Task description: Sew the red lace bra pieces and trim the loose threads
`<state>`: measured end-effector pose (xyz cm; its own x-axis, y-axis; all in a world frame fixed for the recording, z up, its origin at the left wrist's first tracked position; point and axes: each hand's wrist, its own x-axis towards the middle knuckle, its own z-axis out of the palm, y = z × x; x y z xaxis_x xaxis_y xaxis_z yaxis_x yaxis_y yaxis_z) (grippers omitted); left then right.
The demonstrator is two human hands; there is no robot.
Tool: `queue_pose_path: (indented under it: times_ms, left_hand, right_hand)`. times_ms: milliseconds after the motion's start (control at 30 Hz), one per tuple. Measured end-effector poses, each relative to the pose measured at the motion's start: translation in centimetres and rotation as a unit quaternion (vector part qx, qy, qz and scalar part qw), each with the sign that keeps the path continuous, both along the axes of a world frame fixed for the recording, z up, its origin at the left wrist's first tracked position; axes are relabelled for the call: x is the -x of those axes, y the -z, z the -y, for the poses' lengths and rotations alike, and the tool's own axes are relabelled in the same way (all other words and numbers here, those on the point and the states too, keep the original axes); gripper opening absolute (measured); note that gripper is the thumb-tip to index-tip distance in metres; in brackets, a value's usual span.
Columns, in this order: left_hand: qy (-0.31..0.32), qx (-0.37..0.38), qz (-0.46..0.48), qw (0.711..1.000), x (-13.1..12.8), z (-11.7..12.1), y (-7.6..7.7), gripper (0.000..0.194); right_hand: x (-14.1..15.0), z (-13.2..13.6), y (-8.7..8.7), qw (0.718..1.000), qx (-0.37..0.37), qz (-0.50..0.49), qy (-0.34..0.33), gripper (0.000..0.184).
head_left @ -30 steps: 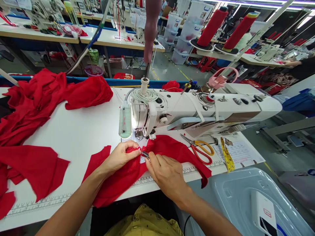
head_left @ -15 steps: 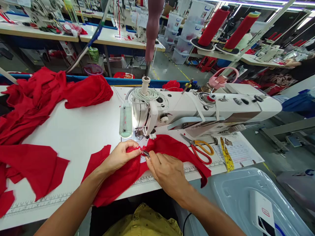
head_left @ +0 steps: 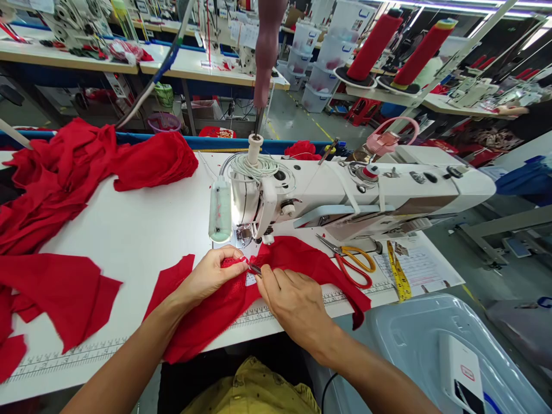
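My left hand (head_left: 218, 270) pinches the edge of a red fabric piece (head_left: 207, 322), with lace under the thumb and fingers. In my right hand (head_left: 291, 299) is a small pair of metal thread snips (head_left: 255, 269), mostly covered by the fingers. Their tip points left and meets the fabric edge right beside my left thumb. From between the hands, the red cloth spreads toward the table's front edge and also to the right. Just behind the hands stands the white sewing machine (head_left: 319, 192), its presser foot (head_left: 245, 234) close to my left fingertips.
Scissors with red and orange handles (head_left: 354, 265) lie to the right, near a yellow tape measure (head_left: 399, 273) and a paper sheet (head_left: 425, 270). Red cloth (head_left: 64, 178) is heaped at left. A lidded plastic bin (head_left: 414, 345) stands at the front right, with a white device (head_left: 461, 368) on it.
Both hands stay at the same spot on the fabric edge. The snips shift only very slightly, and more of them is covered by my right fingers now.
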<state>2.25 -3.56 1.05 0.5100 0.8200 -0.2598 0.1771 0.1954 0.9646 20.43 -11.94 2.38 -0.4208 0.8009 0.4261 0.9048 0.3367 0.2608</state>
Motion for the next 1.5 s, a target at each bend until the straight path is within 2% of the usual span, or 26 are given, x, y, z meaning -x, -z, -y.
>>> queue_pose_path:
  times_ms: [500,767,900,1000,1267,1367,1500]
  left_hand:
    - [0.008,-0.005,-0.002,1.000,0.00,-0.02,0.26,0.028]
    - [-0.002,-0.005,-0.011,1.000,-0.08,0.02,0.02,0.030]
    - [0.001,-0.019,-0.013,1.000,-0.13,0.00,0.08,0.029]
    - [0.007,-0.024,-0.012,1.000,-0.02,-0.01,0.19,0.028]
    - [0.002,-0.015,-0.010,1.000,0.02,0.07,0.10,0.031]
    - [0.004,-0.011,-0.007,1.000,-0.03,0.05,0.04,0.030]
    - [0.003,-0.012,-0.001,1.000,0.07,0.02,0.15,0.028]
  right_hand:
    - [0.00,-0.10,0.17,1.000,0.001,0.004,-0.003,0.008]
    - [0.55,0.07,0.47,0.999,-0.027,0.025,0.015,0.009]
    - [0.49,0.05,0.38,1.000,0.000,0.021,0.019,0.005]
    - [0.39,-0.07,0.30,0.999,0.024,-0.007,0.029,0.013]
    - [0.24,0.08,0.65,1.000,0.018,-0.009,0.014,0.005]
    - [0.46,0.18,0.75,0.999,0.016,-0.010,0.028,0.003]
    - [0.54,0.12,0.61,0.999,0.031,-0.020,0.030,0.010]
